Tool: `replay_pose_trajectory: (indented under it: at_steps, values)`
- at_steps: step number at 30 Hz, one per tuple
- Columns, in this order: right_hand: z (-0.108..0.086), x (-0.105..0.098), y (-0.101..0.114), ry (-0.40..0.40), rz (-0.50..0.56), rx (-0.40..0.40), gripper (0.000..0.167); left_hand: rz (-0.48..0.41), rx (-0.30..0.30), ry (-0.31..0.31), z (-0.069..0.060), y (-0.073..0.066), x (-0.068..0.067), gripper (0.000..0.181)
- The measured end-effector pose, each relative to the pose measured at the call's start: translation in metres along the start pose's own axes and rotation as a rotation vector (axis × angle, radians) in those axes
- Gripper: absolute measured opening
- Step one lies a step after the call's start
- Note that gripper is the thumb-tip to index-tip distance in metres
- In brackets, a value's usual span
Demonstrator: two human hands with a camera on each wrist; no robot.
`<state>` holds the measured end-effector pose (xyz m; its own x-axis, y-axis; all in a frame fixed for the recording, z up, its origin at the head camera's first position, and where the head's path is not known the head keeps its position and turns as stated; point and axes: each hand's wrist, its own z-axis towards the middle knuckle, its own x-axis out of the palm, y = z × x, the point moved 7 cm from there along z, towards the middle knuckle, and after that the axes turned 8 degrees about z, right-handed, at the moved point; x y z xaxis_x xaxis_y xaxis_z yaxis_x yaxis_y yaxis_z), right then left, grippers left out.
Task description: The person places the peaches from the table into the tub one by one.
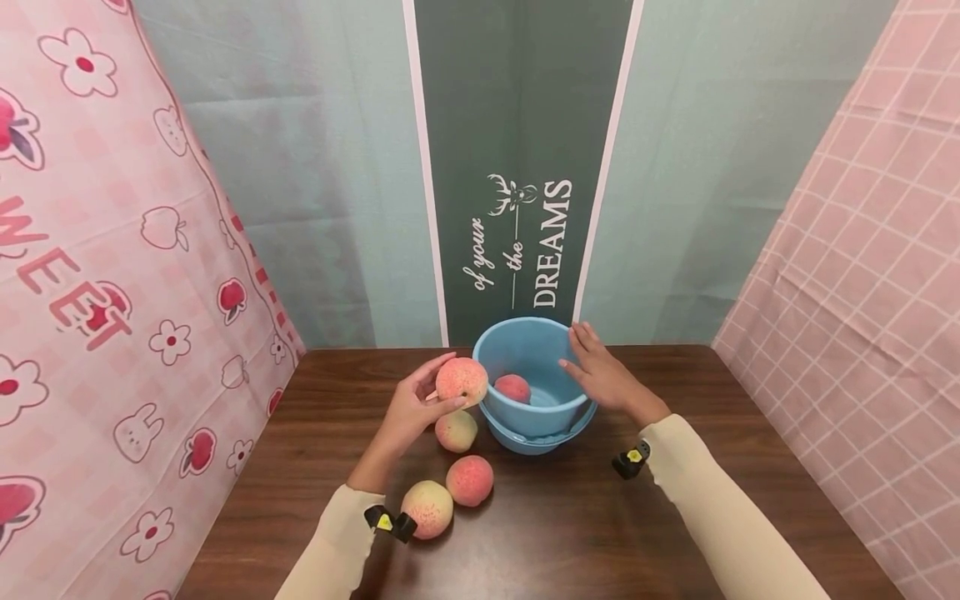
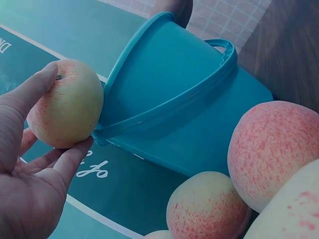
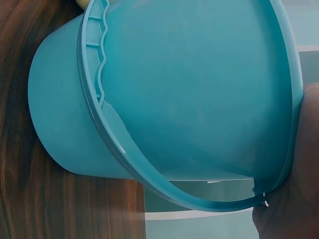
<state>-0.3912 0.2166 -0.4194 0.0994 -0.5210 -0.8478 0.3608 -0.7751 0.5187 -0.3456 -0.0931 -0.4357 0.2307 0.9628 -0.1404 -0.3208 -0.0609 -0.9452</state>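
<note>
My left hand [image 1: 412, 408] holds a pink and yellow peach [image 1: 461, 381] between thumb and fingers, just left of the rim of a blue bucket [image 1: 536, 418]. In the left wrist view, the thumb lies near the stem of this held peach [image 2: 75, 107]. On the far side, my right hand [image 1: 607, 375] holds the bucket's right rim, its thumb over the inside edge. A reddish peach [image 1: 513, 388] lies inside the bucket. The bucket's handle [image 3: 137, 167] hangs down along the near outer wall.
Left of the bucket, a yellowish peach [image 1: 456, 432], a red peach [image 1: 470, 481] and a pale peach [image 1: 427, 510] lie on the brown wooden table [image 1: 570, 533]. Patterned pink cloths stand at both sides, and a green cloth [image 1: 517, 100] hangs behind.
</note>
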Motion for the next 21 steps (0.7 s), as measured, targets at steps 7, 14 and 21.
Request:
replay_pose_trajectory:
  at_steps: [7,14,21]
  values:
    - [0.001,0.0,-0.002,-0.003,-0.003,0.002,0.077,0.0,-0.001,0.01,0.003,-0.002,0.004,0.069]
    - [0.001,0.0,-0.002,-0.007,0.004,0.002,0.078,-0.001,0.003,0.021,0.006,-0.003,0.008,0.071]
    - [0.002,0.001,-0.001,-0.007,-0.001,-0.004,0.078,-0.014,0.004,0.022,0.008,-0.007,0.012,0.072]
